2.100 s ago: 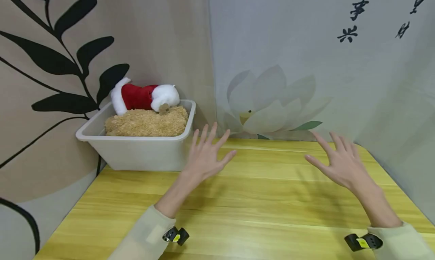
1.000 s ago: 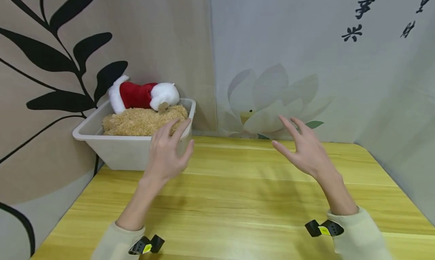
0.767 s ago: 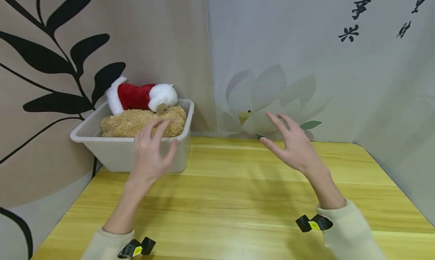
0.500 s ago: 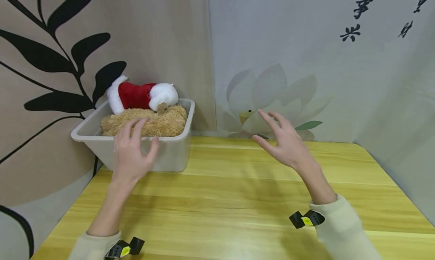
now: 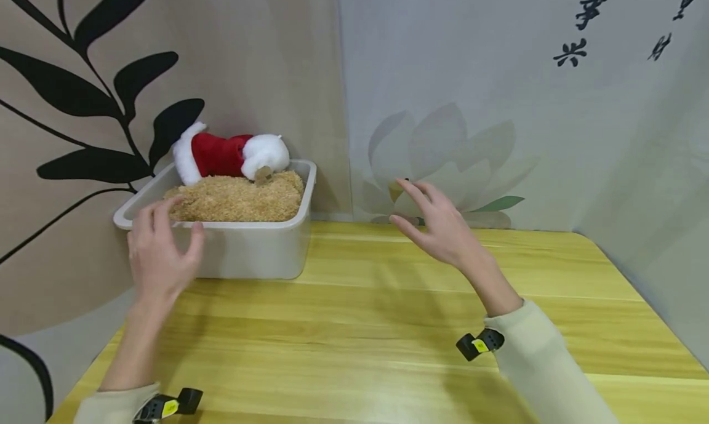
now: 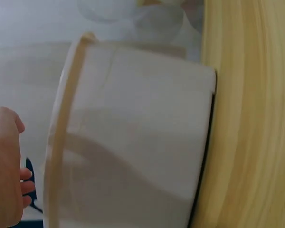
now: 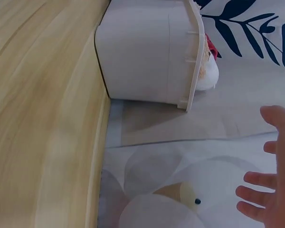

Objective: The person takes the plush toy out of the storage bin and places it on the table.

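A pale grey plastic bin [image 5: 249,252] stands at the back left of the table. In it lies a curly tan plush [image 5: 238,202], with a white-and-red plush toy [image 5: 221,155] on its side behind. My left hand [image 5: 157,245] is at the bin's front left corner, fingers relaxed and slightly bent; whether it touches the rim I cannot tell. In the left wrist view that hand [image 6: 4,175] is beside the bin's rim [image 6: 61,128]. My right hand [image 5: 437,227] hovers over the table right of the bin, fingers spread, holding nothing.
The wooden table [image 5: 343,338] reaches back to a fabric backdrop [image 5: 454,55] printed with a lotus and characters. Dark leaves are printed on the left cloth [image 5: 66,92]. A black wrist camera [image 5: 166,407] sits on the left sleeve, another wrist camera [image 5: 479,344] on the right.
Both hands have moved left. The left passed from the bin's right side across its front to the left corner; the right came closer to the bin. Bin and plush toys stay put.
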### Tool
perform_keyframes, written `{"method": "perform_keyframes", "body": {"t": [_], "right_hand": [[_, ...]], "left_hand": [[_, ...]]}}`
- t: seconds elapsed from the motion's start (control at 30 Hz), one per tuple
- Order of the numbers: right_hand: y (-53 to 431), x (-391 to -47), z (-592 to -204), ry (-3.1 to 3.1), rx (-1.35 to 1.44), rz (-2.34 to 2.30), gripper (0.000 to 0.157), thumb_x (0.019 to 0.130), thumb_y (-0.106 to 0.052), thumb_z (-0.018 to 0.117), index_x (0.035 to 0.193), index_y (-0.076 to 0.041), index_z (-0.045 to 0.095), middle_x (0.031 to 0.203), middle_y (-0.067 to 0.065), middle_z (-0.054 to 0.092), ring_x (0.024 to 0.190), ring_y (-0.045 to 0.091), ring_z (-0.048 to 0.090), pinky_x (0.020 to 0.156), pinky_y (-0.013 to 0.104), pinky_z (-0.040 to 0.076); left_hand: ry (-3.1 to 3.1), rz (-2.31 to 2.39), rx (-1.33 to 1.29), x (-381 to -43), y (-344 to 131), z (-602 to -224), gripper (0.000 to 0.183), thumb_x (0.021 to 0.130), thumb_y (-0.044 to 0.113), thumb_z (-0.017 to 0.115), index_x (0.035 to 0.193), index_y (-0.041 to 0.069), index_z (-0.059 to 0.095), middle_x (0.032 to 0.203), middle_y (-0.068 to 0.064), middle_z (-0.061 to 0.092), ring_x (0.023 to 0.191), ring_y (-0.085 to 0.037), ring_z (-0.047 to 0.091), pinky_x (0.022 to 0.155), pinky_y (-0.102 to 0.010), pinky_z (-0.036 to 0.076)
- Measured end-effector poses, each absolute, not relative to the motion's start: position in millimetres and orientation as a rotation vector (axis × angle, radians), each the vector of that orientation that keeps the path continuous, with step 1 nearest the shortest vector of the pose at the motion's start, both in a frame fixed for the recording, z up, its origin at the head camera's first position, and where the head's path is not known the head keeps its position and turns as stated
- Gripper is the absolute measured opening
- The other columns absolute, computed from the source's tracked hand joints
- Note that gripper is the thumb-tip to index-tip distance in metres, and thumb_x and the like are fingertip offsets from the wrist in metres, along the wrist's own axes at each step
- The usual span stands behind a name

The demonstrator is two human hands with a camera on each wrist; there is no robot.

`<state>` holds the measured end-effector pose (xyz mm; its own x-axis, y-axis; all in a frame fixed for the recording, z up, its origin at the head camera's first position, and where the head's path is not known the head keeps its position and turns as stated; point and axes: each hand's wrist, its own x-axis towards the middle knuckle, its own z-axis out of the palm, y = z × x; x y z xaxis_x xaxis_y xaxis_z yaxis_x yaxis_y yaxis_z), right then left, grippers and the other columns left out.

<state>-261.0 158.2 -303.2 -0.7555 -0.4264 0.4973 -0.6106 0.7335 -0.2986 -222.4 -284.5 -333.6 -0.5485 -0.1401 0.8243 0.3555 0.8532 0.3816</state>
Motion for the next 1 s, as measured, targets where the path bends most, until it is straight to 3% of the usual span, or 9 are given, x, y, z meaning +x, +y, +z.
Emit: {"method": "perform_keyframes", "body": {"t": [0.23,0.57,0.7,0.83,1.0], "right_hand": [[139,-268,-292,-2.477,0.893,0.626,0.066,0.100,-0.042,0.061,0.156,-0.017,0.037,0.147,0.014,0.046,0.126,0.034,0.048,0.104,0.057,0.041],[107,-274,-276,-2.432,1.016,0.553,0.064,0.101,-0.043,0.060,0.155,-0.018,0.037,0.145,0.017,0.046,0.129,0.036,0.048,0.106,0.056,0.041],[93,-275,-270,-2.454,1.034,0.564,0.064,0.101,-0.045,0.058,0.156,-0.018,0.037,0.147,0.016,0.045,0.132,0.035,0.046,0.107,0.055,0.041],[80,-278,-266,-2.504,1.031,0.568,0.064,0.102,-0.048,0.056,0.156,-0.020,0.036,0.149,0.014,0.044,0.133,0.034,0.045,0.108,0.054,0.041],[63,-279,-261,-2.559,1.036,0.558,0.066,0.101,-0.052,0.054,0.156,-0.020,0.037,0.150,0.011,0.043,0.135,0.031,0.044,0.108,0.051,0.042]], "left_hand": [[-2.104,-0.683,-0.104,-228,-306,-342,0.050,0.092,0.027,0.058,0.131,-0.004,0.056,0.128,-0.031,0.049,0.121,-0.049,0.042,0.101,-0.062,0.032],[-2.180,-0.726,-0.064,-235,-327,-351,0.047,0.099,0.032,0.054,0.124,-0.008,0.060,0.139,-0.029,0.042,0.131,-0.046,0.033,0.113,-0.058,0.022],[-2.196,-0.694,-0.078,-235,-334,-359,0.048,0.102,0.038,0.052,0.116,-0.007,0.062,0.136,-0.030,0.045,0.136,-0.045,0.030,0.121,-0.054,0.005],[-2.217,-0.723,-0.096,-238,-339,-363,0.052,0.104,0.044,0.051,0.115,-0.006,0.061,0.132,-0.030,0.044,0.140,-0.043,0.025,0.120,-0.048,-0.014],[-2.189,-0.792,-0.133,-240,-340,-366,0.058,0.103,0.050,0.052,0.113,-0.007,0.061,0.124,-0.029,0.040,0.135,-0.044,0.024,0.121,-0.046,-0.012]]}}
